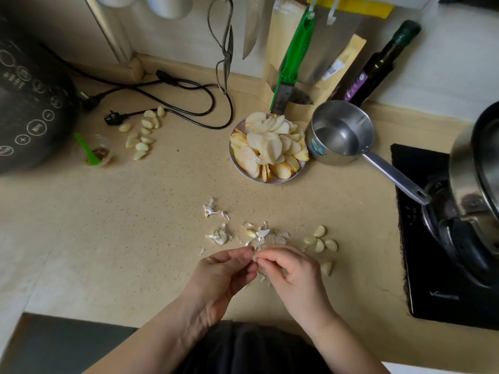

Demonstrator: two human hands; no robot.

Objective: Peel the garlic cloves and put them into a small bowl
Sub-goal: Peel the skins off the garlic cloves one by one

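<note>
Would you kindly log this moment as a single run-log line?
step: peeling | left hand: pinching garlic clove | right hand: pulling skin | peeled cloves: on counter | bowl: none seen

You are looking at a sandy beige bench showing a fine dark speckle all over. Pale cream garlic cloves are lying on it, and white papery skins are showing near your hands. The apple slices are showing creamy white flesh with reddish-yellow edges on a white plate rimmed in pale blue. The saucepan is shining silver with a small blue sticker. A bright green handle is standing against the wall beside a dark bottle wearing a purple label. The black cooker is showing white ringed buttons, and a green spoon is sitting in a clear cup. The hob is glossy black.
</note>
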